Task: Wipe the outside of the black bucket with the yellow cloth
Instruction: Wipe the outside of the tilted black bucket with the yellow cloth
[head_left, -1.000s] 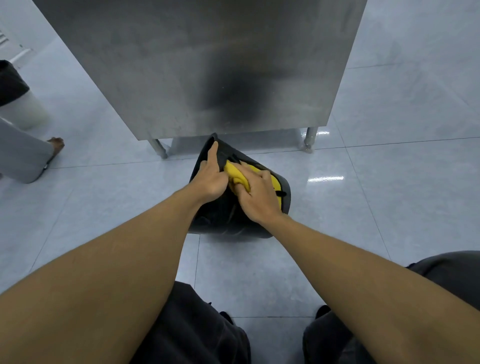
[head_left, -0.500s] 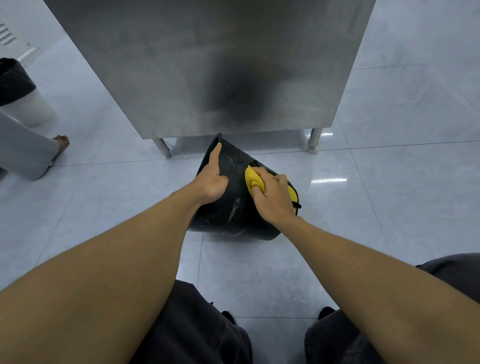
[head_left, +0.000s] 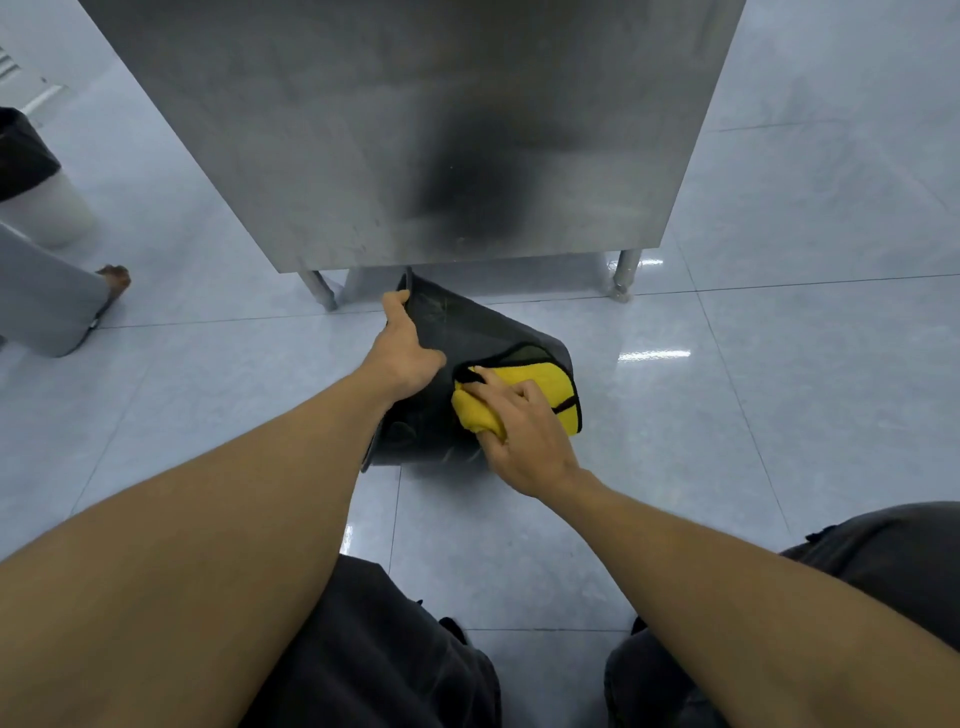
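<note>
The black bucket (head_left: 457, 327) lies tipped on its side on the tiled floor, just in front of the steel cabinet. My left hand (head_left: 402, 348) grips its rim on the left, thumb up along the edge. My right hand (head_left: 519, 431) presses the yellow cloth (head_left: 545, 384) against the bucket's right side near its base. The cloth has a black trim and is partly bunched under my fingers. The bucket's opening faces left and its inside is hidden.
A stainless steel cabinet (head_left: 415, 130) on short legs (head_left: 626, 273) stands right behind the bucket. Another person's grey trouser leg and foot (head_left: 111, 280) are at the left, near a white bin (head_left: 57, 208). My dark-trousered knees (head_left: 374, 649) fill the bottom.
My right hand has slid the yellow cloth from the bucket's upper middle down and right toward its base. The left hand keeps its hold on the rim.
</note>
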